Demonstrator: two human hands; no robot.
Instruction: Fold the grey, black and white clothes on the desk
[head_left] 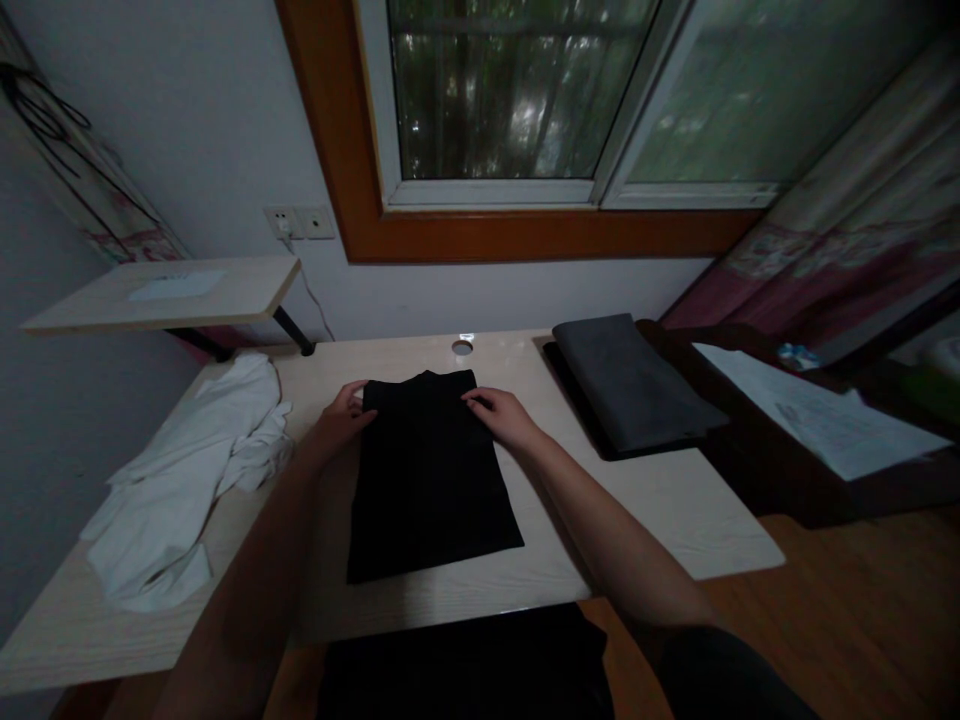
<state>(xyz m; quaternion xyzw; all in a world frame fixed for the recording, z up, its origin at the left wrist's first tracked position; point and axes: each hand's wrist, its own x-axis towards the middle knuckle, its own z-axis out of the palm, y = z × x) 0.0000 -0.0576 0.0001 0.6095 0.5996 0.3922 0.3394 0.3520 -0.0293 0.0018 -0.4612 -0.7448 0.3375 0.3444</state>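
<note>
A black cloth (pixel 431 480) is laid flat on a pale desk (pixel 675 520); its far left corner is touched by the left hand (pixel 346 420), its far right edge by the right hand (pixel 501 412). To the cloth's left, a crumpled white garment (pixel 191 460) is spread; to its right, a flat dark gray item (pixel 630 375) is placed. Beyond the cloth, a window (pixel 510 100) is framed in brown wood.

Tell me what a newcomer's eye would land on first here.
First, the black cloth flat mid-table, its upper corners touched by the left hand and right hand. Next, the crumpled white cloth at the table's left. Then the window above, framed in orange-brown.
</note>
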